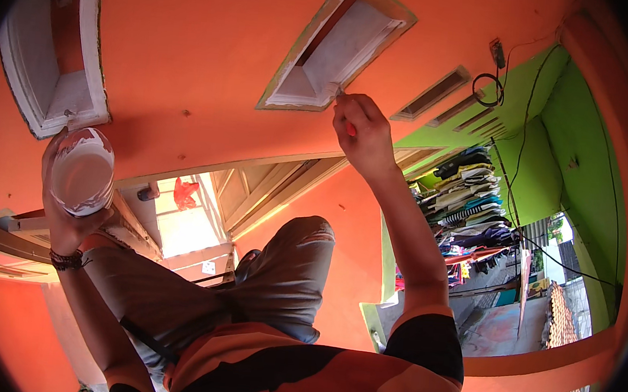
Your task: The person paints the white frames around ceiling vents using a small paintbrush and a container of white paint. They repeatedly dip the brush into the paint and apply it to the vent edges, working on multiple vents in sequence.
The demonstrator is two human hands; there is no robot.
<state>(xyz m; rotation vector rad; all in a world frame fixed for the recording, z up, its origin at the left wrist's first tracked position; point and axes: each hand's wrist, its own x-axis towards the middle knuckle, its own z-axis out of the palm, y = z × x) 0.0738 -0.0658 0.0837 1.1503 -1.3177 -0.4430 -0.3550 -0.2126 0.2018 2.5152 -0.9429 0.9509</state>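
Observation:
My left hand (65, 223) is wrapped round a clear cup of white paint (83, 176), with paint smeared on its inner wall and rim. In my right hand (366, 133), raised to the orange wall, is a small paintbrush (350, 129). Only the red end of its handle and a bit near the tip show past my fingers. The brush tip meets the lower right corner of a recessed vent opening (292, 98), whose inside is whitish and whose outer border looks greenish-grey. A second recessed opening (100, 95) with a white frame lies just above the cup.
Orange wall (200, 44) surrounds the openings. A wooden door frame (262, 191) and a bright doorway (192, 223) lie below. Hanging clothes (470, 202), dangling black cables (491, 88) and a green wall (593, 161) are on the right. My bent knee (306, 240) is close to the wall.

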